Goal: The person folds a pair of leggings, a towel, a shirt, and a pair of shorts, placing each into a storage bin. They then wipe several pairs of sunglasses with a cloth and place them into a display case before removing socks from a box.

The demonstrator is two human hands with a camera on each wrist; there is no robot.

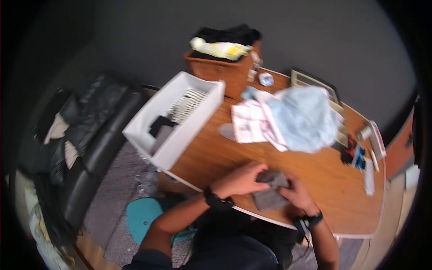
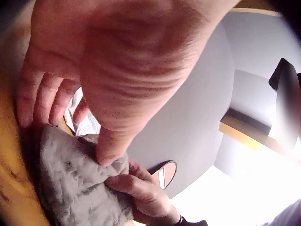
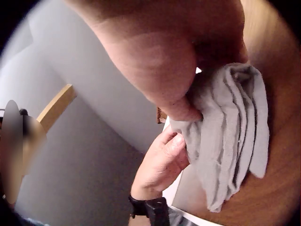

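Observation:
A grey cloth (image 1: 271,193), folded into a small layered bundle, lies at the table's front edge between both hands. In the right wrist view the cloth (image 3: 225,127) shows several stacked folds. My left hand (image 1: 240,180) holds its left side, and in the left wrist view the thumb of that hand (image 2: 122,70) presses on the cloth (image 2: 80,179) with the fingers beyond it. My right hand (image 1: 299,193) grips the right side, thumb on top; in the right wrist view this hand (image 3: 164,56) hides part of the bundle.
A white bin (image 1: 189,139) with striped and dark cloths stands on the left of the table (image 1: 333,189). Behind are a brown basket (image 1: 216,69) of clothes and a pink and light blue clothing pile (image 1: 301,117). Small items lie right; a teal stool (image 1: 144,218) stands below left.

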